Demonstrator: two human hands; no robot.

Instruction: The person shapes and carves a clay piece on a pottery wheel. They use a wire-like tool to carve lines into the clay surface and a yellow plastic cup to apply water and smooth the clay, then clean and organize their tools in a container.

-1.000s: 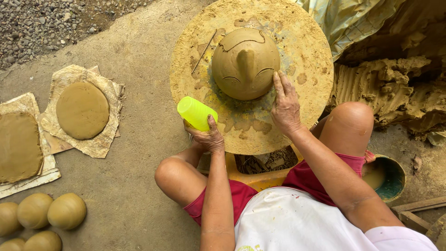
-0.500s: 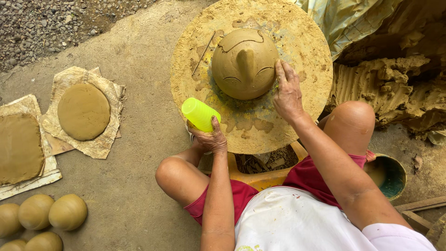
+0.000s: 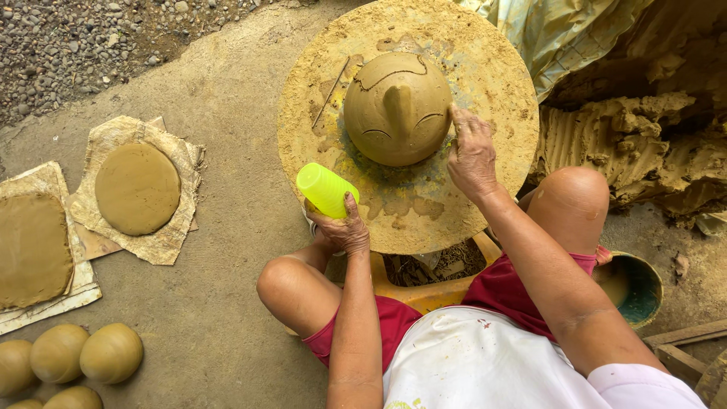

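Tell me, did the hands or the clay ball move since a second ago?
Hardly. The right hand slid slightly along the side of the clay dome, fingertips touching it. The left hand holds the yellow cup as before. The wheel disc and clay discs stayed put.

Clay dome [image 3: 397,107] mid-wheel [image 3: 500,83]; rim band open

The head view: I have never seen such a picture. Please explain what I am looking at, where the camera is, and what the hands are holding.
The camera sits on the person's head and looks down at their own knees and hands. In front stands a round turning board dusted with sand, bearing a rounded clay dome. The left hand holds a yellow-green plastic cup at the board's edge. The right hand rests on the board, fingers touching the dome's side. On the ground at left lie flat clay slabs on paper and clay balls.
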